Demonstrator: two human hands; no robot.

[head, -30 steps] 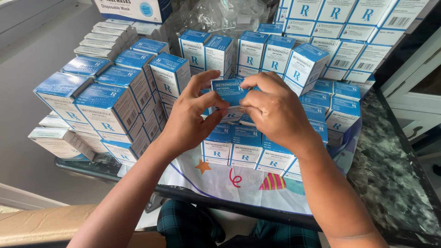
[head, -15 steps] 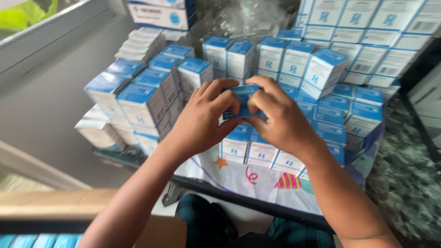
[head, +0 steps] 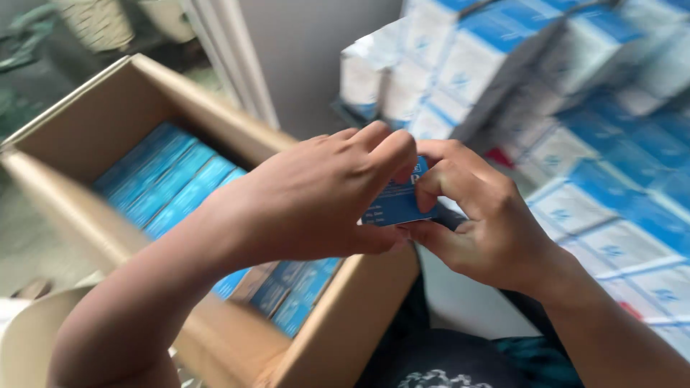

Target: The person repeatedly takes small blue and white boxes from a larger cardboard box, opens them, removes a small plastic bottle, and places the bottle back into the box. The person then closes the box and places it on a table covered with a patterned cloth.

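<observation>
Head camera, looking down: two bare hands meet over the near corner of an open cardboard carton (head: 93, 122), sharing one small blue box (head: 397, 205). The left hand (head: 316, 201) covers most of the box from above, its fingers curled over the top edge and its thumb pressed under the lower side. The right hand (head: 481, 223) closes on the box's right end, with fingertips on the upper corner and the thumb beneath. Both grips are shut tight on the box, which is tilted and shows only a strip of its blue face between the two hands; the rest of it is hidden by the left hand's fingers.

Inside the carton, rows of flat blue boxes (head: 169, 183) lie packed edge to edge, and more of them (head: 298, 287) show under the left wrist. The left forearm crosses the carton's opening and blocks the middle of those rows. A loose carton flap (head: 29, 338) curls up at the lower left.

To the right, stacks of white-and-blue boxes (head: 618, 237) fill the surface, blurred, with taller piles (head: 467, 65) behind the hands. A grey wall (head: 316, 50) and a pale door frame (head: 230, 65) stand beyond the carton. Dark patterned clothing (head: 445, 359) shows below the hands.
</observation>
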